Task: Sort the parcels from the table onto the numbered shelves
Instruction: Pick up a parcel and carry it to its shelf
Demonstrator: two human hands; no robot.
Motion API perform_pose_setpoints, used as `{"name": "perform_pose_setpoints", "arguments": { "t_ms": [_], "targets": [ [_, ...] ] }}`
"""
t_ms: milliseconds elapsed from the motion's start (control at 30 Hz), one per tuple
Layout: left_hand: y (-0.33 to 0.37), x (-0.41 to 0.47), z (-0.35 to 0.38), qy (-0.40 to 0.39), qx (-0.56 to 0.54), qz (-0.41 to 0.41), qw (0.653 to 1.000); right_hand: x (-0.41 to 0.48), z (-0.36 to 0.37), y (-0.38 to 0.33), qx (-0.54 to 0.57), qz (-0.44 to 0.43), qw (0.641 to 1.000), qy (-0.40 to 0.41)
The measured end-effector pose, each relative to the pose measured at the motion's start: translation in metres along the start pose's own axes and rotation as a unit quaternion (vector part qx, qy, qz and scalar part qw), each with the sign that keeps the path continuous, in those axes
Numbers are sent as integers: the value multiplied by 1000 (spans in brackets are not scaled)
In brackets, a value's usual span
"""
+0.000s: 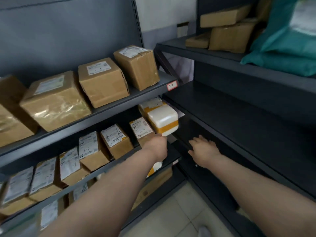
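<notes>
1. Sorting is at the placing step: the white parcel [162,117], banded with yellow tape, sits tilted at the right end of the middle shelf [71,189], just beside the last of the brown boxes [116,141] there
2. That spot makes sense, since the boxes in this row carry a handwritten "1-7", so the parcel probably belongs with them and is taking the only gap left at the end
3. The left hand [156,147] meets the parcel's near lower corner and appears to grip it; the fingers are hidden behind the back of the hand, so how tightly they close I cannot tell
4. Holding by the near corner likely lets the far end slide in under the shelf above, whose edge bears a red-framed label [172,86] reading "1-6"
5. The right hand [203,150] holds nothing, palm down with fingers spread, over the front edge of the dark side rack [239,117]; whether it rests there is unclear, though it looks placed to steady the reach
6. Next, as I judge it, the parcel needs pushing level so it does not tip off the shelf end
</notes>
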State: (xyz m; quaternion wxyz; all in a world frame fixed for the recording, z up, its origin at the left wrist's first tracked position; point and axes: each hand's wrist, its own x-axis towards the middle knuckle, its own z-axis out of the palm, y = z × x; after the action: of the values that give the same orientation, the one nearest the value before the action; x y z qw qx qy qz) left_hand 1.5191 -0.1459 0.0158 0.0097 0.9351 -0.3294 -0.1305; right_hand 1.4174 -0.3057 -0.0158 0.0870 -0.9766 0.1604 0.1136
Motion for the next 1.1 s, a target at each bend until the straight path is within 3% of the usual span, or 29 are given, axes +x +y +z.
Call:
{"name": "perform_pose_setpoints", "arguments": {
  "t_ms": [200, 333, 567, 800, 933, 1100],
  "targets": [
    [34, -79, 28, -92, 38, 130, 987, -132, 48, -13, 15, 86, 996, -10],
    [72, -136, 52, -184, 85, 236, 950, -224, 78, -2, 25, 169, 984, -42],
    [170, -224, 94, -214, 164, 364, 891, -379, 112, 14, 79, 317, 945, -26],
    [296, -354, 120, -208, 213, 512, 806, -563, 145, 36, 132, 470, 873, 14],
    [364, -457, 152, -213, 220, 572, 761, -693, 180, 31, 156, 550, 820, 33],
    [433, -596, 207, -213, 259, 654, 678, -859, 225, 7, 180, 647, 740, 31]
  ]
}}
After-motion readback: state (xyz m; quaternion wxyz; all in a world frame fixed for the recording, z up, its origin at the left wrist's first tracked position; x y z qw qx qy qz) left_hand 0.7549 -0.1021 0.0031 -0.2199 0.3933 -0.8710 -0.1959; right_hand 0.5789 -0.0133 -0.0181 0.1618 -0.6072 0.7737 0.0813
